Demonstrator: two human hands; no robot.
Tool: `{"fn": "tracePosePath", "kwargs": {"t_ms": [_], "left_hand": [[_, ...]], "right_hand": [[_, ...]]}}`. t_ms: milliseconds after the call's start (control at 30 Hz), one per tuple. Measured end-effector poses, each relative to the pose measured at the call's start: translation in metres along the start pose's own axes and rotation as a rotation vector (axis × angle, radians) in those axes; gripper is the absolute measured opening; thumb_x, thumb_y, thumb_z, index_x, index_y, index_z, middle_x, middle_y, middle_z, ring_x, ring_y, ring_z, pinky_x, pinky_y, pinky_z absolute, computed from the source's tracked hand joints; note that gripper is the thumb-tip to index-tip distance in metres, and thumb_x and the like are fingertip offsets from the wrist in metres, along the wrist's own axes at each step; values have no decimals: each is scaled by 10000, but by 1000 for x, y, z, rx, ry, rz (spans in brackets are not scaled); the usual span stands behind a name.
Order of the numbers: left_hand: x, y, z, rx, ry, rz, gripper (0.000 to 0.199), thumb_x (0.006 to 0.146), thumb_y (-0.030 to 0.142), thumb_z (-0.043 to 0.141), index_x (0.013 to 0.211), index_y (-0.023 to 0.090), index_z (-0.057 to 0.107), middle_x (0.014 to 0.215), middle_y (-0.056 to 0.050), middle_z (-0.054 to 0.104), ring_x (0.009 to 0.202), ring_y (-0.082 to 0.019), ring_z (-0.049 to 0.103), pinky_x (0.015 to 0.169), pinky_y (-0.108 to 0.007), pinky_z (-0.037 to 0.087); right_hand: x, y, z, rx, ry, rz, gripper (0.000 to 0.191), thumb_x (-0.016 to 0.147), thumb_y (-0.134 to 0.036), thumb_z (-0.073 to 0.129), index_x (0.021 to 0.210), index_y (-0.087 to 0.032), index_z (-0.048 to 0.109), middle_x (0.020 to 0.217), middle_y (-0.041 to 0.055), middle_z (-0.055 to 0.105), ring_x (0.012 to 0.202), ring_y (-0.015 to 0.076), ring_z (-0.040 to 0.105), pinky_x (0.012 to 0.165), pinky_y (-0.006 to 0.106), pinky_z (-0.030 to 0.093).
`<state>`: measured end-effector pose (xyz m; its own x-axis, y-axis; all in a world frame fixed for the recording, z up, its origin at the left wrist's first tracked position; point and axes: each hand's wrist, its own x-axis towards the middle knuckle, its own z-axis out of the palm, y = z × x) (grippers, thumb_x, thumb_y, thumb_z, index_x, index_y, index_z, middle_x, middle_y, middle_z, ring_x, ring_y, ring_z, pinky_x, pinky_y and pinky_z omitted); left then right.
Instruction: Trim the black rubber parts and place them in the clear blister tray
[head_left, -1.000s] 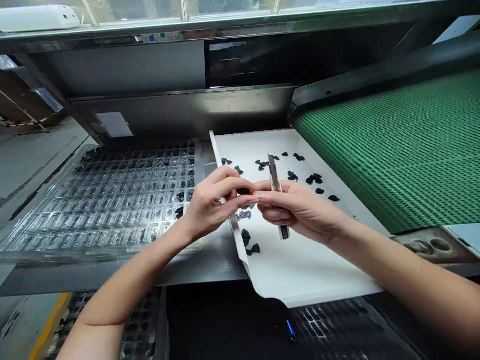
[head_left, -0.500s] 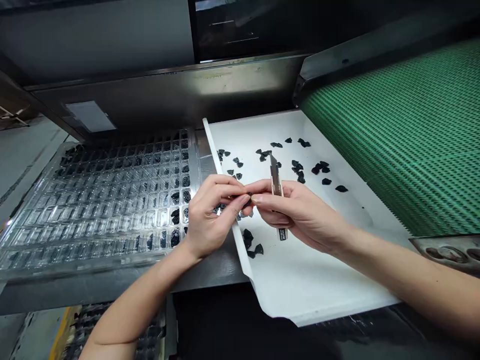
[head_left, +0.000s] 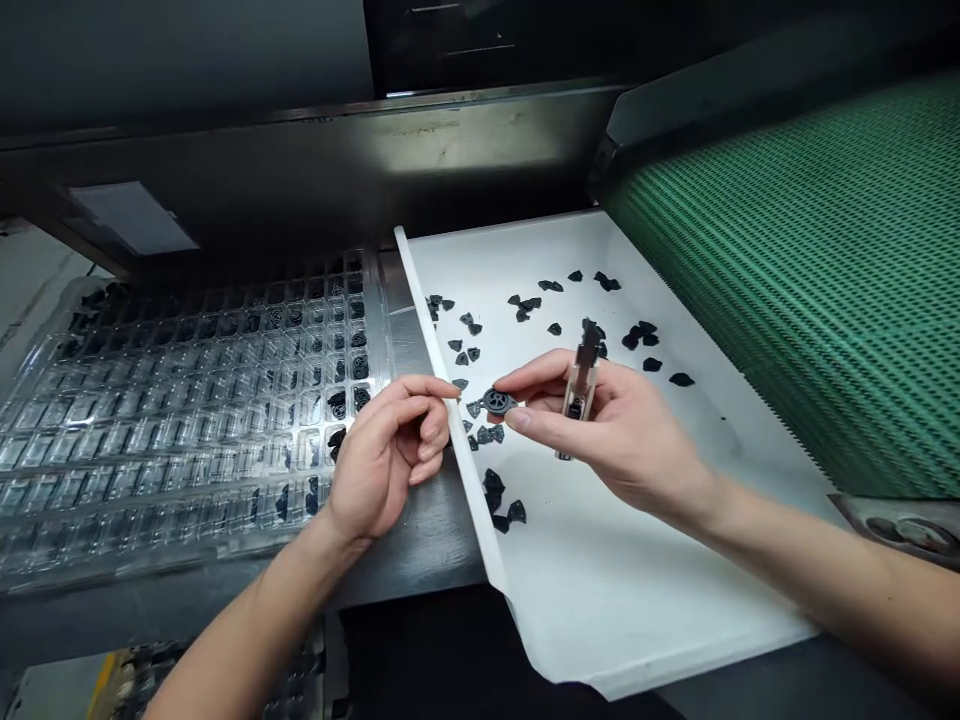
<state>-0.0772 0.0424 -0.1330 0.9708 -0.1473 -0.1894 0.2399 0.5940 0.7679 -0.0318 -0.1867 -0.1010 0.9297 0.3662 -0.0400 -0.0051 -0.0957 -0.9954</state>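
My right hand (head_left: 626,425) pinches a small round black plastic part (head_left: 498,402) by its edge between thumb and index finger. Its face shows a spoked pattern. Gripped in the same hand is a slim snap-off utility knife (head_left: 580,388), standing nearly upright with the dark blade end up. My left hand (head_left: 386,450) is apart from the part, open, its index finger stretched towards it over the rim of the white tray (head_left: 615,560) and the other fingers loosely curled. Several small black pieces (head_left: 516,512) lie on the tray around and below the hands.
On the left, a clear compartment tray (head_left: 187,420) holds black parts in some of its pockets. A green mesh conveyor belt (head_left: 810,270) slopes along the right side. A metal machine wall (head_left: 300,190) stands behind, with a paper sheet (head_left: 131,217) on it.
My left hand has let go of the round black part and drawn back to the left. The right hand keeps the part, now face up, and the knife has tilted. The view has shifted slightly.
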Motion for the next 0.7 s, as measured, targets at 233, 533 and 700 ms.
{"fn": "tracePosePath", "kwargs": {"t_ms": [233, 533, 700], "left_hand": [[-8, -11, -7, 293, -84, 108, 281, 1043, 425, 886, 1222, 209, 870, 685, 56, 488, 575, -56, 366, 512, -159, 316], [-13, -21, -9, 612, -16, 424, 154, 1053, 312, 883, 1190, 245, 904, 908, -18, 775, 815, -116, 680, 794, -216, 565], [-14, -23, -11, 636, -15, 445, 155, 1056, 318, 873, 1177, 224, 895, 873, -18, 745, 797, -124, 661, 768, -227, 553]], "right_hand": [[-3, 3, 1, -37, -14, -45, 247, 875, -418, 1018, 1051, -279, 913, 670, -25, 601, 640, 123, 519, 597, 286, 422], [-7, 0, 6, -79, -51, -52, 191, 883, -407, 992, 1043, -318, 939, 676, -5, 660, 604, 115, 537, 557, 246, 441], [-4, -2, 5, -54, -70, -16, 173, 881, -411, 998, 1017, -316, 948, 884, 44, 821, 778, 151, 690, 694, 249, 555]]}}
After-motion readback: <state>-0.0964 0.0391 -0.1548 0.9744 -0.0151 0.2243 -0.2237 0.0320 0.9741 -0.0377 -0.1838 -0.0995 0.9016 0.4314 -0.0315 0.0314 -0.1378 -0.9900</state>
